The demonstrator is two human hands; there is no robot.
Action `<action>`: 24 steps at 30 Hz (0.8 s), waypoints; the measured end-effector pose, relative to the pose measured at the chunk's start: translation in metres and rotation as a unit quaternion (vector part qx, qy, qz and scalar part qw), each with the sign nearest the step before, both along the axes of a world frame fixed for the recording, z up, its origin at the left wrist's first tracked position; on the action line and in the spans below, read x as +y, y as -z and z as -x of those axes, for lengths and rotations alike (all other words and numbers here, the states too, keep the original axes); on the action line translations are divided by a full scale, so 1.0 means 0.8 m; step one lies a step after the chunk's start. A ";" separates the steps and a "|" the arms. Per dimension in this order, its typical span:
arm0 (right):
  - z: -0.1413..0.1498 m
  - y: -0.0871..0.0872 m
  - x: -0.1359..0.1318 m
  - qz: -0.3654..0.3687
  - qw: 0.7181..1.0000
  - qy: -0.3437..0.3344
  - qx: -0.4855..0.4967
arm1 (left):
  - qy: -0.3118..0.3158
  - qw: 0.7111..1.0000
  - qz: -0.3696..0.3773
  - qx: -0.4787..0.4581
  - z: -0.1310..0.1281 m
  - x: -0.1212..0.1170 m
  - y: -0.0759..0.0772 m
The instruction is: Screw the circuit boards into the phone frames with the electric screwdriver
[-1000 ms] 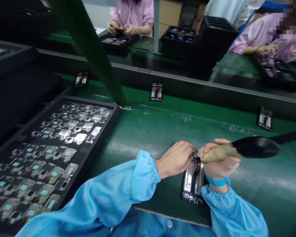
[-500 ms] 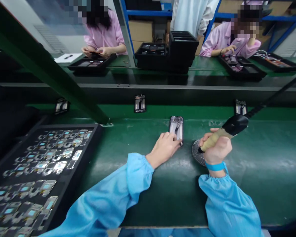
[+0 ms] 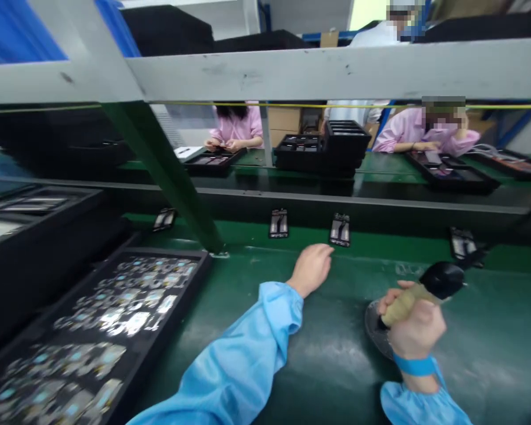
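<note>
My left hand is over the green bench, fingers stretched forward and holding nothing. Its fingertips are just short of a partly assembled phone, which lies open-side up on the brighter green strip. Another such phone lies to its left. My right hand, with a blue band at the wrist, is wrapped round an electric screwdriver with a tan grip, black end and cable. The screwdriver tilts down over a round dish, partly hidden by the hand; its contents are too blurred to name.
At left, a black tray holds rows of small metal-and-board parts, beside stacked black trays. A green post rises from the bench. More phones lie along the strip. Across the divider, people in pink sit by black trays.
The phone under my left hand has moved forward onto the strip, and the hand has come off it. My view has tilted up. The right hand keeps hold of the screwdriver over the dish.
</note>
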State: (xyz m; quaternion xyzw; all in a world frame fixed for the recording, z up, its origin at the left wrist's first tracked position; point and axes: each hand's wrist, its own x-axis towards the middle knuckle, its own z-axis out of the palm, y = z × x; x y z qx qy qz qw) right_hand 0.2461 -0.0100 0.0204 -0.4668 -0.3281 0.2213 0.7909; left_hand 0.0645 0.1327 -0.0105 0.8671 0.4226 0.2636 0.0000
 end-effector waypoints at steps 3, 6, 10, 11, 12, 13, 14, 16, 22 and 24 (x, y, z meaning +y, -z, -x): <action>0.007 -0.002 -0.003 -0.011 1.000 -0.017 0.009 | -0.096 0.991 -0.021 -0.093 0.030 0.030 -0.024; 0.010 0.002 0.003 -0.008 1.000 -0.008 -0.025 | -0.156 0.969 -0.023 -0.192 0.059 0.070 -0.023; 0.008 0.010 0.012 -0.005 0.999 -0.014 -0.048 | -0.140 0.964 -0.024 -0.225 0.073 0.096 -0.003; 0.008 0.011 0.012 -0.005 0.999 -0.019 -0.048 | -0.133 0.965 -0.035 -0.225 0.072 0.091 -0.002; 0.008 0.012 0.011 -0.004 0.999 -0.025 -0.047 | -0.123 0.967 -0.047 -0.219 0.071 0.081 -0.004; 0.008 0.013 0.010 -0.004 0.999 -0.030 -0.045 | -0.112 0.970 -0.058 -0.208 0.069 0.067 -0.007; 0.008 0.013 0.010 -0.004 0.998 -0.035 -0.044 | -0.100 0.973 -0.067 -0.194 0.066 0.049 -0.012; 0.009 0.014 0.009 -0.003 0.998 -0.041 -0.045 | -0.083 0.981 -0.077 -0.159 0.060 0.005 -0.018; 0.007 0.011 0.012 -0.006 0.997 -0.021 -0.074 | -0.060 0.992 -0.111 -0.030 0.071 -0.135 0.016; 0.007 0.006 0.010 -0.007 0.997 -0.011 -0.077 | -0.028 0.995 -0.097 -0.020 0.082 -0.176 0.028</action>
